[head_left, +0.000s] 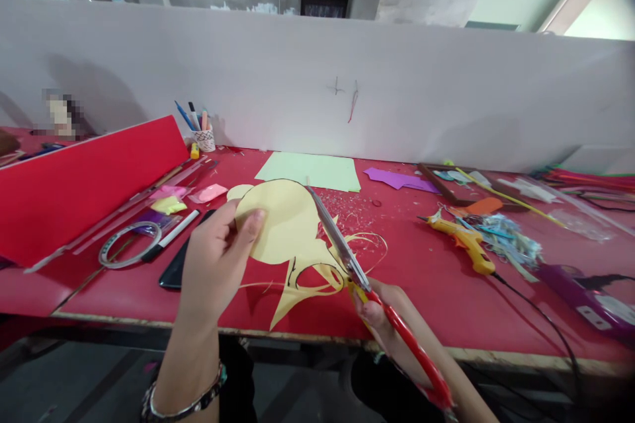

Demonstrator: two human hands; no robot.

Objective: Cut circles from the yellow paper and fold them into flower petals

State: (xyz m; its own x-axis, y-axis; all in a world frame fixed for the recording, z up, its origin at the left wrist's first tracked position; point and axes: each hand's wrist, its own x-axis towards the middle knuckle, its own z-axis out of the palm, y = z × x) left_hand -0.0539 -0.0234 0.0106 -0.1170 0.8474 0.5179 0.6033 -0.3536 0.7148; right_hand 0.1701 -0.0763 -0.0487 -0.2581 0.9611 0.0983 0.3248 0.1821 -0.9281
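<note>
paper disc (282,221), one, in left hand (213,254); scissors (354,268), one, in right hand (403,309)

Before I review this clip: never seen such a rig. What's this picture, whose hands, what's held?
There's no machine: a person works bare-handed, and the single picture comes from a camera worn on their head, looking forward and down. The left hand pinches rounded yellow paper between thumb and fingers. The right hand has red-handled scissors, blades beside that paper's right edge. On the red table lie pale green paper, purple paper and a yellow glue gun; a pen cup stands behind.
</note>
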